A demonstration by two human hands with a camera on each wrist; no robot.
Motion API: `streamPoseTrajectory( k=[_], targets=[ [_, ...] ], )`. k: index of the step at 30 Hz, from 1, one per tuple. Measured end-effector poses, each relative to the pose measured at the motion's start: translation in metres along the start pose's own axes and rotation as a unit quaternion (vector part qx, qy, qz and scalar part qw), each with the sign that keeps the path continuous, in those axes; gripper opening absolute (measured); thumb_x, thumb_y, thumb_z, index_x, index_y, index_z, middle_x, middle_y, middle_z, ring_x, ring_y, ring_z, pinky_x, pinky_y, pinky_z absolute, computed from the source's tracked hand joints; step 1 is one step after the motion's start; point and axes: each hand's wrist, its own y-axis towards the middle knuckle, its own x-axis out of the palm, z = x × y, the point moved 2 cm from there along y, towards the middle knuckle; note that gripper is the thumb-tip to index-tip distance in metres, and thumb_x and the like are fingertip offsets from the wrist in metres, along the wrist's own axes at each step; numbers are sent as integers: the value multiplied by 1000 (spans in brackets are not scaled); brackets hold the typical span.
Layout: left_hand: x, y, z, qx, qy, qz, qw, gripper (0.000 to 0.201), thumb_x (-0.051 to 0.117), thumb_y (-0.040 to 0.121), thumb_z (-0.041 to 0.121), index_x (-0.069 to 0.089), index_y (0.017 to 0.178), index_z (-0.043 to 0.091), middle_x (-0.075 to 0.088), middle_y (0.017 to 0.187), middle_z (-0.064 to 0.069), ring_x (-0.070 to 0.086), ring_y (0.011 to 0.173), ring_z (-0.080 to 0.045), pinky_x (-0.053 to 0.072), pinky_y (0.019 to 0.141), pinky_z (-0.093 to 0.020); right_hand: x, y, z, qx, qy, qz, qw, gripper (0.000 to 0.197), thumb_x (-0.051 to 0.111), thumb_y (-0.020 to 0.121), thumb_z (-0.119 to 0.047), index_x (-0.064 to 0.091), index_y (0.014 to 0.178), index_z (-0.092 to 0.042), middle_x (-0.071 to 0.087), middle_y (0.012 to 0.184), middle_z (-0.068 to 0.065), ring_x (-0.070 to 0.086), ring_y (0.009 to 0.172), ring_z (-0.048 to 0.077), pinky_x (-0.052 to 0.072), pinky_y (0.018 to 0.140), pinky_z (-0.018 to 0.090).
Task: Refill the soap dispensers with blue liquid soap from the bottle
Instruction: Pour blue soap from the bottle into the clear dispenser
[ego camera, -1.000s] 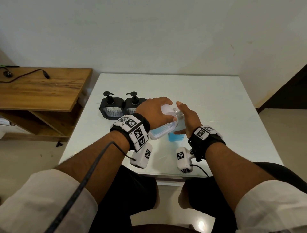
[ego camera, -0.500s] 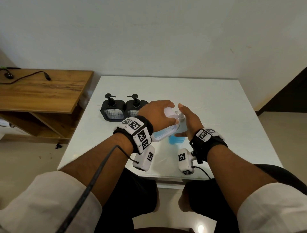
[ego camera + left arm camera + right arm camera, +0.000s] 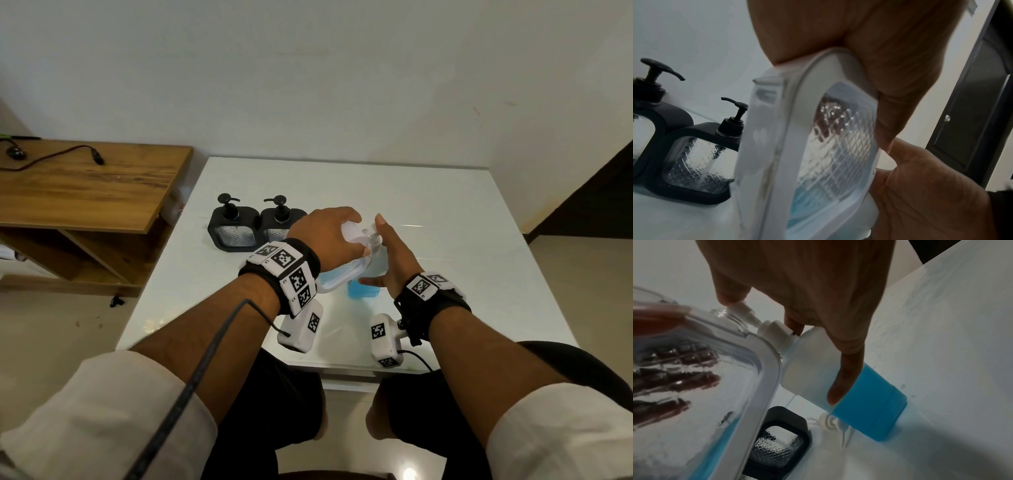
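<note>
My left hand (image 3: 329, 233) grips a white-framed clear dispenser (image 3: 342, 274) and holds it tilted above the table, its open neck (image 3: 723, 314) toward the bottle. A little blue soap lies in its low corner (image 3: 803, 203). The soap bottle (image 3: 849, 386), roughly half full of blue liquid, stands on the table beside it. My right hand (image 3: 390, 253) holds the bottle, one fingertip on the pump head (image 3: 744, 311) and the thumb along the side. The pump nozzle points at the dispenser's neck.
Two black-framed dispensers (image 3: 233, 229) (image 3: 281, 226) with their pumps on stand at the left of the white table (image 3: 445, 222). A loose white pump (image 3: 830, 421) lies on the table behind the bottle. A wooden shelf (image 3: 85, 185) stands to the left.
Both hands keep the same hold on the dispenser and the bottle. Only the head view has shifted slightly.
</note>
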Motion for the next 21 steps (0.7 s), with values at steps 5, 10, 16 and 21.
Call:
streamPoseTrajectory(
  k=[5,10,16,21],
  targets=[
    [0,1,1,0,0,-3,1000,48,70,78,45,55,123,35,62,116,11,57,105,-13,49,92,-34,2,-2,-2,-12,-5,-7,1000,56,56,77,-73,67,106,-27,69,112,8,66,100,24,52,95,49],
    [1,0,1,3,5,-2,1000,49,69,77,47,55,123,36,62,117,12,57,103,-12,50,91,-35,0,1,1,-27,-7,35,999,40,51,94,-57,69,105,-23,70,107,11,66,96,29,55,84,46],
    [2,1,0,4,10,6,1000,47,68,79,47,55,122,34,62,117,11,57,104,-13,50,91,-35,2,1,1,-25,-28,21,999,69,53,76,-79,68,119,-27,72,117,5,68,106,27,56,91,52],
    [2,2,-1,1,5,6,1000,47,69,78,47,56,121,34,62,115,11,58,104,-13,50,91,-36,5,1,-1,-23,-30,35,999,84,59,59,-81,67,122,-26,68,123,5,65,110,28,57,86,47]
  ],
)
